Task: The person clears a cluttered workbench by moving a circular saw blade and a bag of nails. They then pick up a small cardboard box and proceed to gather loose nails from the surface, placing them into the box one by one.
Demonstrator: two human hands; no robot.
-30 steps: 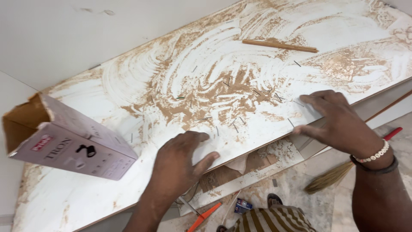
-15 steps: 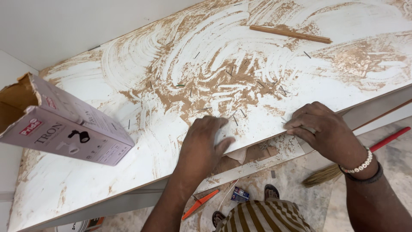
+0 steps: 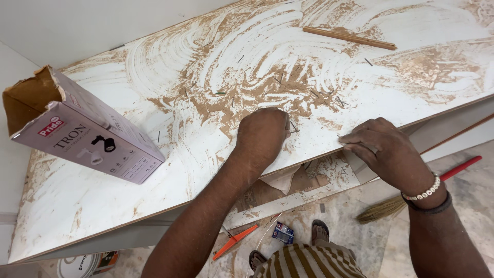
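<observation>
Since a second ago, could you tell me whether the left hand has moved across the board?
Yes: the left hand slid away from the board's near edge, onto the brown dust.

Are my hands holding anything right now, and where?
Nothing is gripped: left hand rests knuckles-down on the dusty white board; right hand lies at its near edge.

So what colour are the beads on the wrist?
White, on the bracelet at the right hand's wrist; the head view shows it.

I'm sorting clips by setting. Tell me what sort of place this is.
Probably a carpentry or interior fit-out site. A large white laminated board smeared with brown sawdust carries scattered small nails and a thin wooden strip; a straw broom with red handle lies on the dusty floor.
</observation>
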